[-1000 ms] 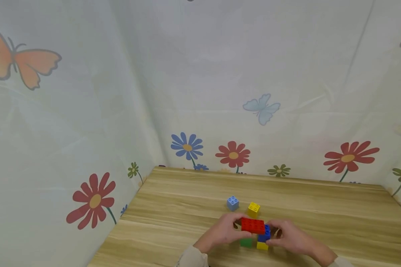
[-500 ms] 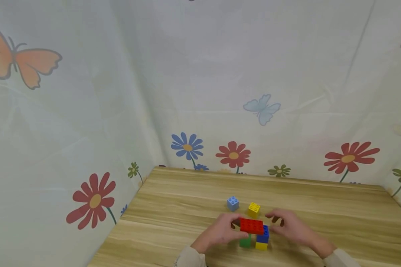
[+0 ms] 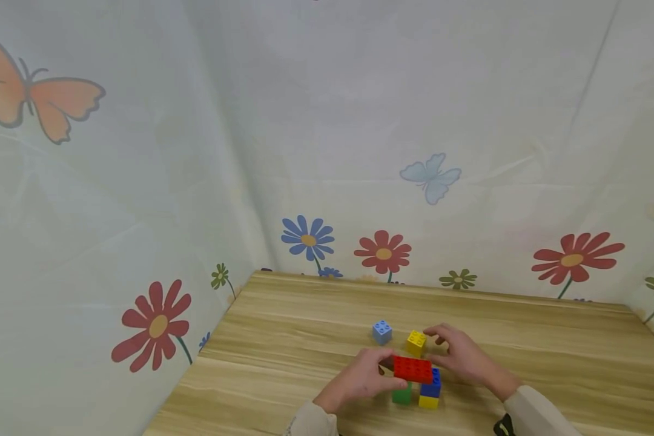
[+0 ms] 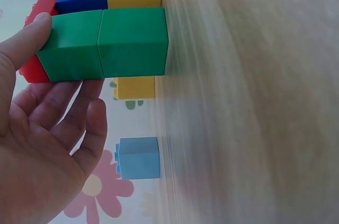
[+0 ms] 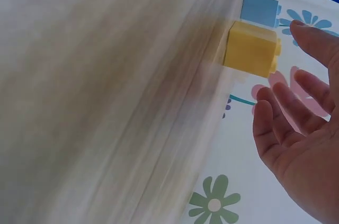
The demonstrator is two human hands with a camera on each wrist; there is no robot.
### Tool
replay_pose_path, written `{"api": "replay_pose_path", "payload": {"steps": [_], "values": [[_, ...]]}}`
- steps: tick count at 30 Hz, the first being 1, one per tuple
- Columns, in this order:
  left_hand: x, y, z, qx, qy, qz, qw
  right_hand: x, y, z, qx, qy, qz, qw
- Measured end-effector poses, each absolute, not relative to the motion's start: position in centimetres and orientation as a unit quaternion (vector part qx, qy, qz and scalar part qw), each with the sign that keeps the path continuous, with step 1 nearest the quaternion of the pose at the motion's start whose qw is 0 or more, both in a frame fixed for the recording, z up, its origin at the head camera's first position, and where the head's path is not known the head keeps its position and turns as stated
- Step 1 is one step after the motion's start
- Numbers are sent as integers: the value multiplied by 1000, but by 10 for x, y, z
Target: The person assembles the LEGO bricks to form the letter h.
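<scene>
A long red brick (image 3: 412, 368) bridges two stacks: two green bricks (image 4: 100, 44) on one side, a blue brick (image 3: 432, 386) over a yellow one (image 3: 429, 402) on the other. My left hand (image 3: 362, 378) holds the red brick by its end, thumb in front at the top of the green stack, fingers behind. Just behind this build stands a single yellow brick (image 3: 416, 342). My right hand (image 3: 463, 357) is beside that brick, fingers spread and loosely bent, nothing between them. The right wrist view shows a gap between this hand and the yellow brick (image 5: 251, 49).
A light blue brick (image 3: 382, 331) sits left of the single yellow brick, farther back on the wooden table (image 3: 305, 315). A white curtain (image 3: 338, 121) with printed flowers and butterflies hangs behind the table and along its left side.
My right hand has let go of the blue-and-yellow stack and moved back and left, up to the single yellow brick. My left hand stays on the red brick.
</scene>
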State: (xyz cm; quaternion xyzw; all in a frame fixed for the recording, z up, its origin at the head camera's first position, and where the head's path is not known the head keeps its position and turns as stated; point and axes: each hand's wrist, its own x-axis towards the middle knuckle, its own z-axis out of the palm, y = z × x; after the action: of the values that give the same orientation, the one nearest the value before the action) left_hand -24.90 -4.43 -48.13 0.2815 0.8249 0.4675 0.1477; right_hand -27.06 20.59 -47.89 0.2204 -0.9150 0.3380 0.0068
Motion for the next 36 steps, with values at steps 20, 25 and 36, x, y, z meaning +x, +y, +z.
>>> {"api": "replay_pose_path", "payload": {"steps": [20, 25, 36], "values": [[-247, -44, -478, 272, 829, 466, 149, -289, 194, -491, 195, -921, 337, -16], [-248, -44, -479, 269, 830, 466, 149, -292, 193, -494, 196, -925, 326, -12], [-247, -44, -477, 254, 837, 461, 152, -294, 189, -495, 193, -926, 324, -15]]}}
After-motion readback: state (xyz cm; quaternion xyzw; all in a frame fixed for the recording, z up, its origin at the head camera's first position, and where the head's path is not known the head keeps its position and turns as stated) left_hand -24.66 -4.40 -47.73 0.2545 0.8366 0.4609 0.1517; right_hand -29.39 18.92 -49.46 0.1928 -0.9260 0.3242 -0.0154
